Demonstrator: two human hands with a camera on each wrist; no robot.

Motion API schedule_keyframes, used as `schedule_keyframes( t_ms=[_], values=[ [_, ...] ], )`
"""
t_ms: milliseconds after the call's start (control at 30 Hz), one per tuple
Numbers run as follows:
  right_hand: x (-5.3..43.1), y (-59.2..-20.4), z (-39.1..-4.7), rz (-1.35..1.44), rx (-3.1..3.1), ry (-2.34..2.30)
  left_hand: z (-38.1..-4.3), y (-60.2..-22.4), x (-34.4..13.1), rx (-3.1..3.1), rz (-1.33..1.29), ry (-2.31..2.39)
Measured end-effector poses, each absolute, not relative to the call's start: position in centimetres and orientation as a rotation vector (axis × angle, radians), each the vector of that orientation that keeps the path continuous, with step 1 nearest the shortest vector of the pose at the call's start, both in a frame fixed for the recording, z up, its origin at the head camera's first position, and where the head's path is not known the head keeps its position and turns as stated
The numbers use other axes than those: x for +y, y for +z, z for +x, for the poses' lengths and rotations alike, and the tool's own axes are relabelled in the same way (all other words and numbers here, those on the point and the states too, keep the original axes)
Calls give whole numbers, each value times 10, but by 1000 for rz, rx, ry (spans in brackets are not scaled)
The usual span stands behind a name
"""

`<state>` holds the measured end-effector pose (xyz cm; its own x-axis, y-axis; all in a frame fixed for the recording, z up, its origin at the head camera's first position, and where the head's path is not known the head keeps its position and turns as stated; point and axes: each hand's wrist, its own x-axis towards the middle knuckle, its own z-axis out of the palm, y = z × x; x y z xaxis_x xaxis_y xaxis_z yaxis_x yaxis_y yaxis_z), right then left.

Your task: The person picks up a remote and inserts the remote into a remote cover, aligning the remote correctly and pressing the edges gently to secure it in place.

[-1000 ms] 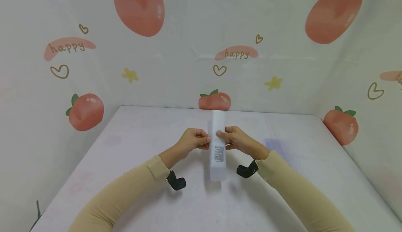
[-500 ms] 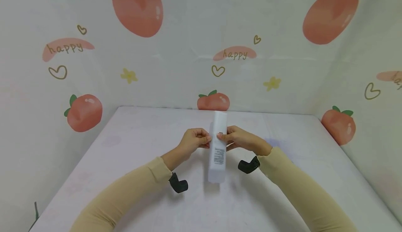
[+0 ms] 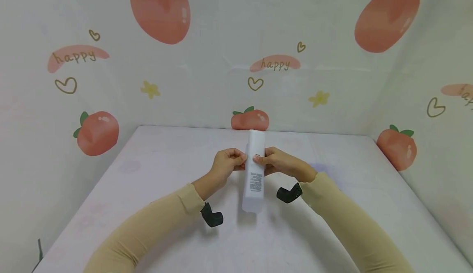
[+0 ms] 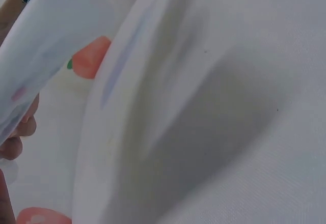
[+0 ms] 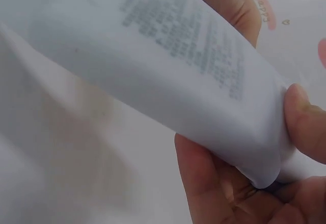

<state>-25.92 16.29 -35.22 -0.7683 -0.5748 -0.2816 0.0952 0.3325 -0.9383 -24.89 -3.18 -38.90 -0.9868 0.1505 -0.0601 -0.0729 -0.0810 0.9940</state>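
Upright over the middle of the table, a slim white pack [image 3: 253, 141] with small grey print low on its front is held between both hands. My right hand [image 3: 282, 164] grips its right side, thumb on the front face and fingers behind. At the left edge, my left hand [image 3: 227, 166] pinches with thumb and fingertips. Up close in the right wrist view, the pack [image 5: 127, 86] has rounded edges, and the right hand [image 5: 219, 188] wraps its upper end. Only part of the pack [image 4: 51, 35] shows in the left wrist view.
A whitish cloth covers the table [image 3: 177, 240], which carries the pack's soft shadow. Behind it hangs a white curtain [image 3: 221, 30] printed with red fruit, hearts and the word happy. Black wrist mounts [image 3: 212, 217] hang below both cuffs.
The pack's lower end has swung slightly left, and its top has shifted right, then back left. A pale strip at its left edge shows less now. Both hands keep their holds.
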Motion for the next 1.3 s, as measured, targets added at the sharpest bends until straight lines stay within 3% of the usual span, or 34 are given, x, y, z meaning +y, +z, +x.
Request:
schedule_keyframes(
  t_ms=[267, 867, 1300],
  values=[
    [159, -354, -257, -446, 1997, -1488, -253, -389, -37, 1961, 10, 2181],
    [158, -369, -265, -504, 2225, -1411, -249, -395, -45, 2240, 406, 1976],
    [160, -364, -261, -569, 2185, -1466, -256, -382, -41, 2231, 359, 1807]
  ],
)
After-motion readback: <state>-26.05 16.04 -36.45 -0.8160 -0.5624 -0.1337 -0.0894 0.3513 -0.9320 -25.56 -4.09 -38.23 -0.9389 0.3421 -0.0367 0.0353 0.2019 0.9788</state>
